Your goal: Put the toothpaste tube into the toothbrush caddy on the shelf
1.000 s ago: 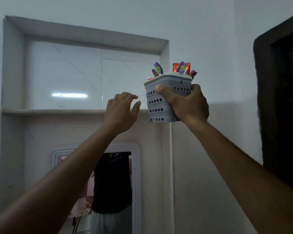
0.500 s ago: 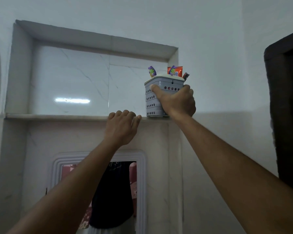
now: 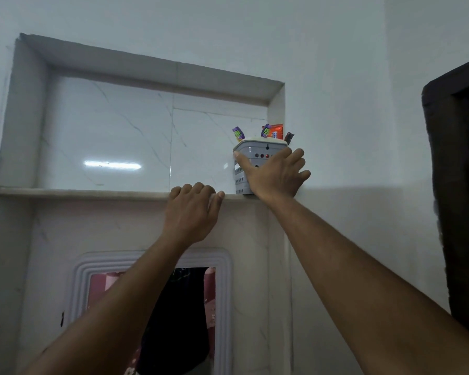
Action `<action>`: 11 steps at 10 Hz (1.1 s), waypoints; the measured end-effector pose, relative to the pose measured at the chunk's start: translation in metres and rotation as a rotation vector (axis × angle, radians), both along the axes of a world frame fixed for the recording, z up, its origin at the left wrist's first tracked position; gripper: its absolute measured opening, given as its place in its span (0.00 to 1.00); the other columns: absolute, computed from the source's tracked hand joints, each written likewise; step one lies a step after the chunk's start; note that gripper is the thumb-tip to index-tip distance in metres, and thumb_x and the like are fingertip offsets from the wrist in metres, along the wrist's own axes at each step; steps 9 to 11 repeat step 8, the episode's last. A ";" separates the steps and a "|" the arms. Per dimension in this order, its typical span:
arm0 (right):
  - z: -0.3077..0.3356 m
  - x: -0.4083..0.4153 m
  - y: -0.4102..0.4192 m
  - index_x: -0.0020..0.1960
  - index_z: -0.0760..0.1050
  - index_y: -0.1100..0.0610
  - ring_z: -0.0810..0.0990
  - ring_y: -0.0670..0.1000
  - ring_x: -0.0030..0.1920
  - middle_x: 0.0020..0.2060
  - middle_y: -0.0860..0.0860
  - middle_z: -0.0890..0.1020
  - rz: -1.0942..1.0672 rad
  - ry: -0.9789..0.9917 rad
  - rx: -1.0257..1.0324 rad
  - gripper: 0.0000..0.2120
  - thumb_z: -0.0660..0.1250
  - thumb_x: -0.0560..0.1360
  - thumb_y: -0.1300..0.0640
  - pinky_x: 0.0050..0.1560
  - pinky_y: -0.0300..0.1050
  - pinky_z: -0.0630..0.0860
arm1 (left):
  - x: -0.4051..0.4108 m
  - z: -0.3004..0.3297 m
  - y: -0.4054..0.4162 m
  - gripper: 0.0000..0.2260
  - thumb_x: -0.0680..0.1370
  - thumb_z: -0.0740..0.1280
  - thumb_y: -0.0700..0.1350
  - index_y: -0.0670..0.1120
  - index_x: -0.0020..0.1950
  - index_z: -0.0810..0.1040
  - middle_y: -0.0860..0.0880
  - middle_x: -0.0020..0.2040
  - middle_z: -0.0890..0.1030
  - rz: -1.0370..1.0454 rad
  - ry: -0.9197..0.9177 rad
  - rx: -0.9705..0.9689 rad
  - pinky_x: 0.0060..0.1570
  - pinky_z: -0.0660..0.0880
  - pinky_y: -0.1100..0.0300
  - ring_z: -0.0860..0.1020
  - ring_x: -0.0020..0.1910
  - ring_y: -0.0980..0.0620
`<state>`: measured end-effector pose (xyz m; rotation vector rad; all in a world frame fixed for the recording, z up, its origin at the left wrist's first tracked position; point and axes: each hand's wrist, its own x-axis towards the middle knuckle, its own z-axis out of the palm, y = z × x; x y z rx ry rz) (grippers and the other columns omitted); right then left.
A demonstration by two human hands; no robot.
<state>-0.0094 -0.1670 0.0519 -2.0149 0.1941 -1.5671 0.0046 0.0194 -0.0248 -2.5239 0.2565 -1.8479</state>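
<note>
Since a second ago the grey caddy point(image 3: 251, 152) has gone from being held up in the air to standing on the shelf point(image 3: 79, 192), at its right end, tucked into the corner of the recess. Nearest the camera, both bare forearms reach upward. Below them a white moulded frame point(image 3: 225, 293) borders an opening with dark cloth point(image 3: 179, 320) hanging in it. The left hand point(image 3: 191, 215) is empty, its fingers curled over the front edge of the shelf near the middle-right. Just to its right, the right hand point(image 3: 275, 175) lies against the front of the caddy with fingers spread and loosened, thumb along the caddy's left side, no longer clamped around it. That hand covers much of the caddy's perforated face. Out of the caddy's top stand a purple-and-green toothbrush head point(image 3: 238, 133), a second one point(image 3: 266, 129), a dark tip point(image 3: 289, 137) at the right, and the red-orange end of the toothpaste tube point(image 3: 277, 131), which sits inside the caddy. Behind, marble tiles point(image 3: 106, 136) line the recess, one reflecting a bright strip of light. A dark door frame point(image 3: 455, 185) stands at the far right.
</note>
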 end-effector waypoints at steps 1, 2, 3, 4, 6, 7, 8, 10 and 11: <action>-0.005 0.003 0.002 0.80 0.66 0.63 0.74 0.61 0.72 0.73 0.59 0.71 0.072 0.038 -0.002 0.60 0.60 0.72 0.13 0.69 0.60 0.73 | 0.000 0.001 0.001 0.24 0.88 0.52 0.60 0.49 0.55 0.84 0.49 0.51 0.86 -0.020 0.012 0.003 0.58 0.72 0.45 0.83 0.51 0.41; -0.026 0.007 0.004 0.84 0.60 0.62 0.73 0.61 0.73 0.74 0.59 0.69 0.132 -0.007 -0.033 0.54 0.66 0.78 0.22 0.68 0.59 0.75 | -0.001 0.002 0.002 0.24 0.87 0.52 0.61 0.49 0.56 0.84 0.49 0.51 0.86 -0.030 0.017 -0.003 0.59 0.72 0.45 0.83 0.52 0.41; -0.043 0.012 0.001 0.83 0.62 0.59 0.74 0.60 0.71 0.72 0.59 0.70 0.144 -0.062 -0.046 0.49 0.71 0.78 0.25 0.64 0.58 0.79 | 0.000 0.001 0.001 0.24 0.87 0.52 0.61 0.49 0.57 0.84 0.49 0.53 0.86 -0.026 0.023 -0.007 0.61 0.72 0.45 0.83 0.53 0.41; -0.041 0.014 0.000 0.81 0.64 0.58 0.74 0.61 0.71 0.72 0.58 0.70 0.168 -0.032 -0.029 0.48 0.72 0.76 0.25 0.65 0.60 0.81 | -0.001 0.001 -0.001 0.24 0.87 0.52 0.61 0.50 0.58 0.83 0.50 0.53 0.86 -0.023 0.017 -0.013 0.62 0.72 0.45 0.83 0.54 0.42; -0.049 0.013 -0.007 0.79 0.66 0.57 0.74 0.58 0.71 0.71 0.57 0.70 0.269 -0.057 0.038 0.45 0.73 0.77 0.27 0.63 0.57 0.82 | -0.005 0.003 0.001 0.23 0.88 0.53 0.61 0.50 0.64 0.83 0.49 0.61 0.86 -0.108 0.074 -0.057 0.69 0.69 0.46 0.82 0.64 0.43; -0.060 0.010 -0.017 0.75 0.71 0.56 0.77 0.55 0.68 0.70 0.54 0.75 0.424 -0.188 0.082 0.34 0.72 0.81 0.33 0.61 0.53 0.84 | -0.014 0.000 -0.001 0.22 0.88 0.56 0.61 0.51 0.73 0.78 0.49 0.70 0.83 -0.253 0.060 -0.121 0.78 0.64 0.47 0.79 0.72 0.46; -0.061 0.002 -0.024 0.70 0.77 0.54 0.82 0.52 0.62 0.62 0.51 0.82 0.572 -0.296 0.147 0.25 0.72 0.84 0.37 0.56 0.48 0.84 | -0.029 -0.005 -0.006 0.20 0.88 0.59 0.59 0.51 0.75 0.76 0.50 0.73 0.81 -0.356 -0.021 -0.209 0.78 0.65 0.47 0.77 0.74 0.46; -0.061 0.002 -0.024 0.70 0.77 0.54 0.82 0.52 0.62 0.62 0.51 0.82 0.572 -0.296 0.147 0.25 0.72 0.84 0.37 0.56 0.48 0.84 | -0.029 -0.005 -0.006 0.20 0.88 0.59 0.59 0.51 0.75 0.76 0.50 0.73 0.81 -0.356 -0.021 -0.209 0.78 0.65 0.47 0.77 0.74 0.46; -0.061 0.002 -0.024 0.70 0.77 0.54 0.82 0.52 0.62 0.62 0.51 0.82 0.572 -0.296 0.147 0.25 0.72 0.84 0.37 0.56 0.48 0.84 | -0.029 -0.005 -0.006 0.20 0.88 0.59 0.59 0.51 0.75 0.76 0.50 0.73 0.81 -0.356 -0.021 -0.209 0.78 0.65 0.47 0.77 0.74 0.46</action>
